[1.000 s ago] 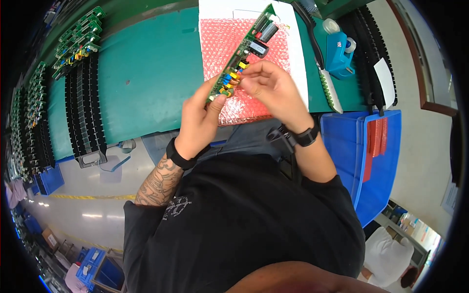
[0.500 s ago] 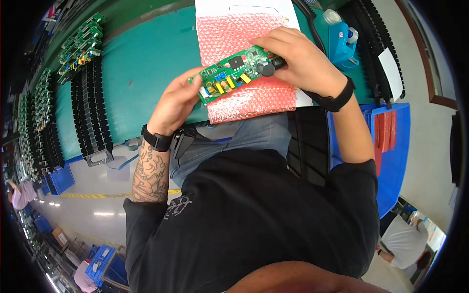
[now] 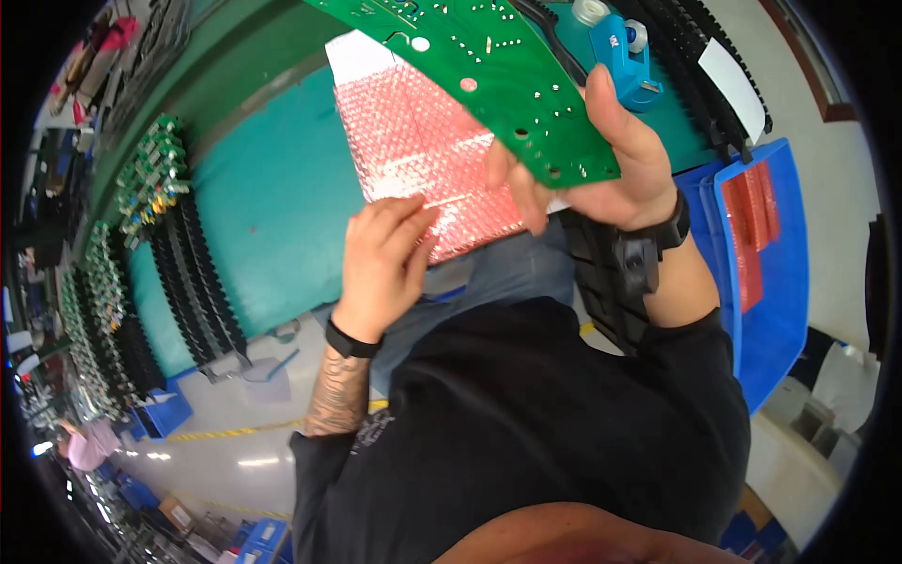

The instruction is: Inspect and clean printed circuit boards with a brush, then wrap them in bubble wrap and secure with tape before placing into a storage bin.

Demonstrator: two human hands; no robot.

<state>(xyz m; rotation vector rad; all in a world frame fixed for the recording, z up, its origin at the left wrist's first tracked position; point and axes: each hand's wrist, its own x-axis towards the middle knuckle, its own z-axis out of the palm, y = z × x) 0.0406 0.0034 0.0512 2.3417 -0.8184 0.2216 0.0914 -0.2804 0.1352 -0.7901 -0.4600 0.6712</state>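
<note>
A green circuit board (image 3: 512,89) is lifted close to the camera, its solder side showing and its far end cut off by the top of the view. My right hand (image 3: 634,174) is closed round its near right end, with the thumb along the edge and fingers beneath. Below the board, a pink bubble-wrap bag (image 3: 404,117) lies on the green bench, partly hidden by the board. My left hand (image 3: 381,254) has bent fingers at the bag's near left edge and seems to pinch it; the exact contact is hard to see.
White paper (image 3: 362,58) shows beyond the bag. A blue tape dispenser (image 3: 628,61) stands at the far right. Black slotted racks (image 3: 188,273) with several circuit boards (image 3: 155,179) are to the left. A blue bin (image 3: 775,273) at the right contains pink bubble-wrap pieces (image 3: 747,221).
The board has been raised toward the camera and turned from component side to solder side. My left hand has left the board and come to the bag's edge; my right hand alone holds the board.
</note>
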